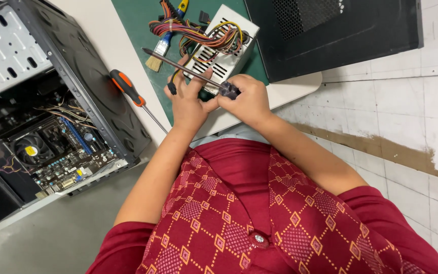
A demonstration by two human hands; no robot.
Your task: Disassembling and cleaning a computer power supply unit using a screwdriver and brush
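The right hand is closed around the dark handle of a long screwdriver. The fist covers most of the handle; only its forward end shows between thumb and fingers. The left hand lies just beside the right, fingers loosely spread and partly open. Its fingertips rest at the shaft and against the power supply unit. Whether the left hand grips anything cannot be determined; a small dark object near its fingertips is too small to identify.

The screwdriver's long axis runs diagonally from the right hand up and to the left in the frame. The tip points away from the person. The shaft crosses over the vented face of the power supply unit and ends beside a small brush.

The power supply unit lies on a green mat. Its cable bundle is cut off by the top edge. An orange-handled screwdriver lies apart on the table, beside an open computer case. The case is cut off at the left; its motherboard is partly shadowed.
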